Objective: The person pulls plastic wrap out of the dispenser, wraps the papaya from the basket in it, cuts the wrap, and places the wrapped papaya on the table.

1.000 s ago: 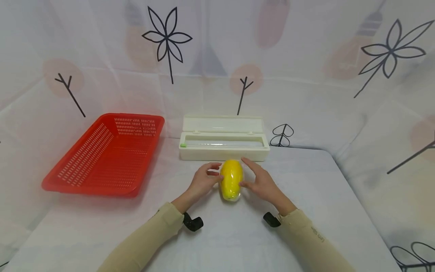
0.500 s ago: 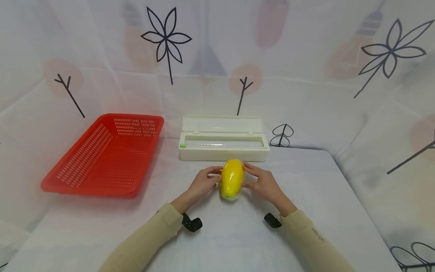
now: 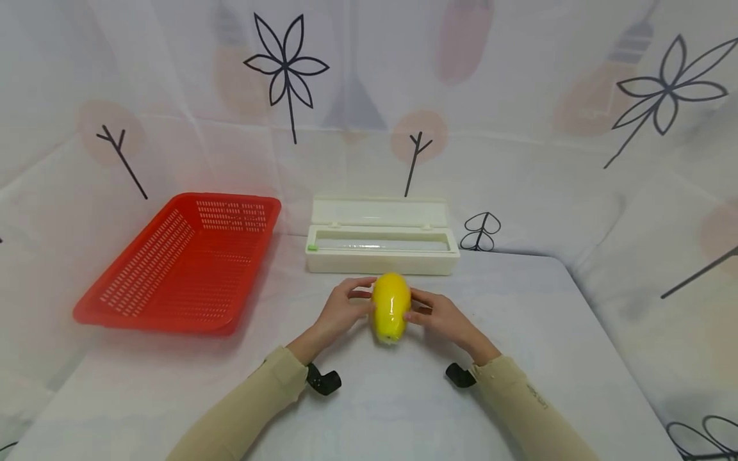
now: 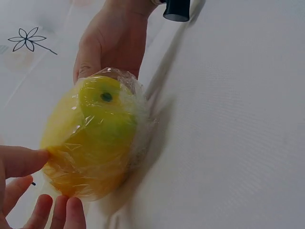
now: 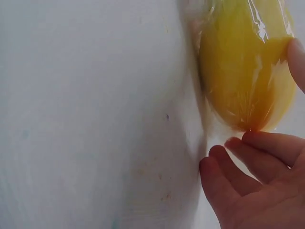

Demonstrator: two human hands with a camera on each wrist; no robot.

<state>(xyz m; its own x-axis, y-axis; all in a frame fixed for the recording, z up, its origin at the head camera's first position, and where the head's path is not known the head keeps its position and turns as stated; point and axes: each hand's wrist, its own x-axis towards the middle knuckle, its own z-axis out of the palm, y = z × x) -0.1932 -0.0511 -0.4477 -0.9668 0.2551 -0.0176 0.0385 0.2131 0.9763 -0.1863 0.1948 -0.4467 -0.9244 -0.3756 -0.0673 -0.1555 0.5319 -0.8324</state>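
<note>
A yellow oblong fruit [image 3: 391, 308] wrapped in clear cling film lies between my two hands, its long side pointing away from me. My left hand [image 3: 340, 310] holds it from the left, the thumb and fingertips on the film. From the right my right hand [image 3: 446, 320] holds it, with the thumb on its side and the index fingertip at the far end in the right wrist view. A dark stem spot [image 4: 106, 97] marks the near end in the left wrist view. Loose film [image 4: 140, 124] stands out around that end.
Just behind the fruit stands a white cling film dispenser [image 3: 380, 263], lid up, with a roll [image 3: 383, 244] inside and a green slider [image 3: 312, 247] at its left end. A red slotted basket [image 3: 233, 307] sits to the left on the white-covered table [image 3: 398, 410].
The fruit has turned between my hands, and its near end shows more. My right hand's fingers have come in from a wider spread and now lie closer along its side.
</note>
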